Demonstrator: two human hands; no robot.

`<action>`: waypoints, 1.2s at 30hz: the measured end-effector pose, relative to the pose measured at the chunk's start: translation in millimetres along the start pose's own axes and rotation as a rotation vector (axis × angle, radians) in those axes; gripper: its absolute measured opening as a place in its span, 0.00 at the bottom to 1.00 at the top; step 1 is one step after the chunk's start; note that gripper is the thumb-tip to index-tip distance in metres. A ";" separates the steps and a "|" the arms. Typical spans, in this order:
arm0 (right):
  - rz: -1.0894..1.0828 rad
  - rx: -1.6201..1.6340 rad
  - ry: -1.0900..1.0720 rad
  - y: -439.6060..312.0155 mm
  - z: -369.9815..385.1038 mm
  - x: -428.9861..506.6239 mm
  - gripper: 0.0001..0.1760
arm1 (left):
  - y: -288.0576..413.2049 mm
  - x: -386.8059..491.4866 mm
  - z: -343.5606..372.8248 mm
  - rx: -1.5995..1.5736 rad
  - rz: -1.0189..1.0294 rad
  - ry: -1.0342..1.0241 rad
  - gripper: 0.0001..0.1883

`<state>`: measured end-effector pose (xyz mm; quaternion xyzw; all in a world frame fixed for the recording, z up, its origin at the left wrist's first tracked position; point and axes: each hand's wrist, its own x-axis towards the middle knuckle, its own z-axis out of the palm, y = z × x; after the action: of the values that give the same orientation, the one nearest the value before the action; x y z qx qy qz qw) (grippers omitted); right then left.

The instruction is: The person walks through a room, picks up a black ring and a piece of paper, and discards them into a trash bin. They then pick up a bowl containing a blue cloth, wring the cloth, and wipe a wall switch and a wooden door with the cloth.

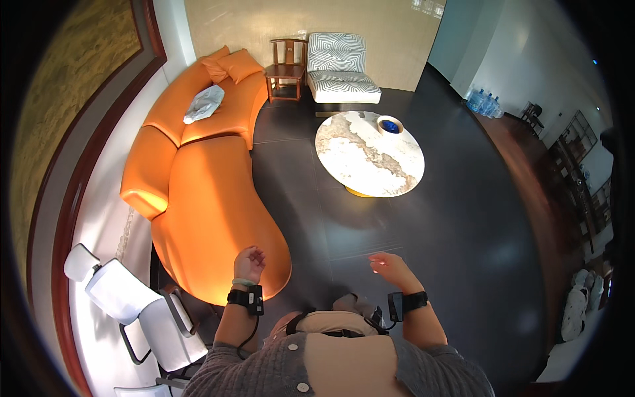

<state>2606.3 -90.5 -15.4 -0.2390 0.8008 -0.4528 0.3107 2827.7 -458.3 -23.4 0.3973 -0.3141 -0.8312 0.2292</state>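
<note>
My left hand is raised in front of me, its fingers loosely curled and apart, holding nothing; in the picture it overlaps the near end of the orange leather sofa. My right hand hangs over the dark tiled floor, empty, with fingers partly bent. Each wrist bears a strapped black device with a cable. Farther ahead stands a round marble-patterned coffee table, and on it a light round bowl with something blue inside. A crumpled pale plastic bag lies on the sofa's far section.
Orange cushions lie at the sofa's far end. Beyond are a wooden chair and a patterned armless chair. White office chairs stand close at left. Large blue water bottles stand by the right wall.
</note>
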 end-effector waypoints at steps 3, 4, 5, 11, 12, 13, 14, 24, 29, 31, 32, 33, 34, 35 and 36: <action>0.050 0.036 -0.046 1.1 -16.6 16.4 0.18 | 4.2 16.2 36.7 0.069 0.019 -0.121 0.06; 0.079 0.045 -0.068 1.5 -20.8 28.0 0.17 | 10.7 23.3 41.9 0.075 0.022 -0.102 0.06; -0.017 -0.032 -0.057 0.9 -23.8 43.9 0.17 | 17.4 29.7 44.1 0.062 0.011 -0.025 0.06; -0.157 -0.096 -0.122 -24.8 -25.0 145.7 0.17 | 58.8 26.7 1.9 -0.156 -0.004 0.323 0.04; -0.175 -0.130 -0.162 -35.2 -23.6 158.6 0.17 | 58.2 15.9 -9.0 -0.189 0.058 0.315 0.05; -0.154 -0.163 -0.234 -47.8 -22.5 173.4 0.17 | 58.5 6.2 -18.8 -0.223 0.081 0.448 0.05; -0.247 -0.220 -0.219 -62.5 -24.1 192.9 0.17 | 58.6 -0.5 -25.2 -0.196 0.169 0.364 0.06; -0.326 -0.295 -0.419 -123.1 -5.7 306.3 0.18 | 47.9 -26.4 -52.3 -0.388 0.306 0.664 0.04; -0.524 -0.449 -0.483 -145.9 -5.2 345.6 0.17 | 66.6 5.7 -48.7 -0.506 0.324 0.761 0.04; -0.450 -0.398 -0.448 -155.9 -9.5 356.0 0.18 | 74.6 15.2 -35.7 -0.428 0.344 0.681 0.07; -0.422 -0.349 -0.430 -160.4 -11.5 360.3 0.18 | 77.9 18.3 -28.2 -0.370 0.351 0.629 0.08; -0.388 -0.333 -0.422 -165.0 -11.5 364.2 0.17 | 81.3 17.9 -21.6 -0.332 0.343 0.606 0.09; -0.484 -0.309 -0.397 -169.1 -11.3 368.5 0.17 | 83.1 16.3 -14.9 -0.339 0.370 0.573 0.09; -0.448 -0.352 -0.404 -172.7 -9.4 372.8 0.16 | 85.3 13.6 -10.4 -0.314 0.393 0.606 0.09; -0.495 -0.309 -0.431 -177.0 -5.4 379.8 0.16 | 81.8 5.6 -6.2 -0.343 0.418 0.661 0.09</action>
<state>2357.3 -423.9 34.7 -0.5598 0.6939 -0.3270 0.3135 2840.2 -520.9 28.3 0.5262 -0.1545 -0.6352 0.5438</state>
